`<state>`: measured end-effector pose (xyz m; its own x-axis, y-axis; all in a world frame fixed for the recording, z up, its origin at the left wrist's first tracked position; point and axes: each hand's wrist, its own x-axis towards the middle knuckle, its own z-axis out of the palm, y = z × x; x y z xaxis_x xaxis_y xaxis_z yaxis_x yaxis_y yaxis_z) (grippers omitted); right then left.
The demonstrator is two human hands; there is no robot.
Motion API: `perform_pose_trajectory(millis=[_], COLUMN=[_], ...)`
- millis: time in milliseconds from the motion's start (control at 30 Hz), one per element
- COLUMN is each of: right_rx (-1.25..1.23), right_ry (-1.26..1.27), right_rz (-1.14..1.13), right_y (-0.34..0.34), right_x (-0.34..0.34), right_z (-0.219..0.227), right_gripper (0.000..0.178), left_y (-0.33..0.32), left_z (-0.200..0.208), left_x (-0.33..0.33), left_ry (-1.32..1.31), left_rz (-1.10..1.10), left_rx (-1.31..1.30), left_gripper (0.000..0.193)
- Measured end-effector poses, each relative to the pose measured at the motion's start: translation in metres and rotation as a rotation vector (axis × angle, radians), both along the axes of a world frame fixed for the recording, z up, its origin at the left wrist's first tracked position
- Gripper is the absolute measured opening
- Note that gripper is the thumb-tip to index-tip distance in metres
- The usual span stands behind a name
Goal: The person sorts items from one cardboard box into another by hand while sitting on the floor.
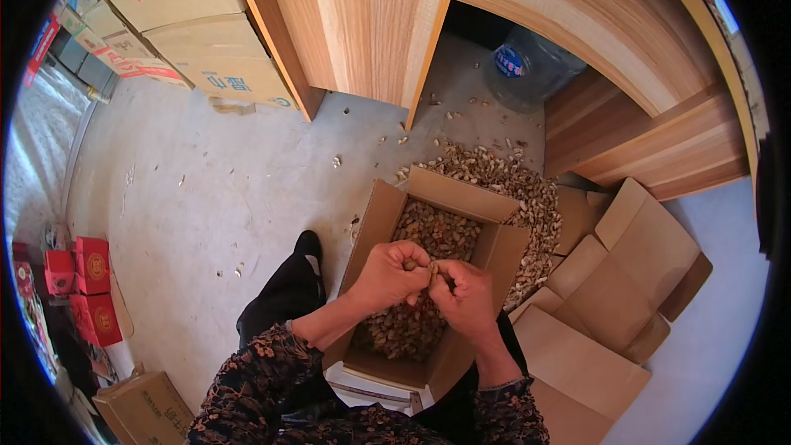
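My left hand [390,275] and my right hand [464,292] meet over an open cardboard box [464,193]. Both are closed, fingertips pinching a small tan peanut [433,271] between them. The fingers partly hide it, so I cannot tell whether its shell is cracked. Curled fingers of my left hand may cover more peanuts. Below them, unshelled-looking peanuts [404,331] fill the lower part of the box. Beyond the box and along its right side, a heap of pale peanut shells [534,202] lies on the floor.
Flattened cardboard [606,297] lies to the right. A wooden desk [371,25] stands ahead, with a large clear water bottle [531,74] beneath it. Stacked cartons [210,41] are at the far left, red boxes [93,290] at the left. Loose shells dot the floor.
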<state>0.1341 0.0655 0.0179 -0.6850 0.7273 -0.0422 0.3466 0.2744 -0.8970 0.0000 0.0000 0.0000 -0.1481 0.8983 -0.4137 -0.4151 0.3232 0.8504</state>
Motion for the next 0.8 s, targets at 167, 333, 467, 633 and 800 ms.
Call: perform_pose_trajectory(millis=[167,333,467,633,800], right_rx=[0.164,0.028,-0.04,-0.258,-0.393], right_ry=[-0.03,-0.021,0.023,0.11,0.154], right_rz=[-0.085,-0.168,-0.211,-0.261,-0.242], right_y=[-0.005,-0.006,-0.008,-0.007,-0.004], right_x=[-0.002,-0.006,-0.006,0.0,0.002], right_z=[0.002,0.003,0.002,-0.006,-0.001], right_gripper=[0.01,0.013,0.015,0.014,0.012], left_y=[0.004,0.006,0.005,0.006,0.005], left_z=[0.012,0.009,0.01,0.009,0.007], left_x=[0.007,0.006,0.005,0.004,0.002], left_ry=[0.006,-0.061,-0.114,-0.167,-0.258], left_rz=[0.077,0.118,0.131,0.13,0.131], left_rx=[-0.077,-0.063,-0.044,-0.014,0.058], left_gripper=[0.005,0.006,0.005,0.004,0.002])
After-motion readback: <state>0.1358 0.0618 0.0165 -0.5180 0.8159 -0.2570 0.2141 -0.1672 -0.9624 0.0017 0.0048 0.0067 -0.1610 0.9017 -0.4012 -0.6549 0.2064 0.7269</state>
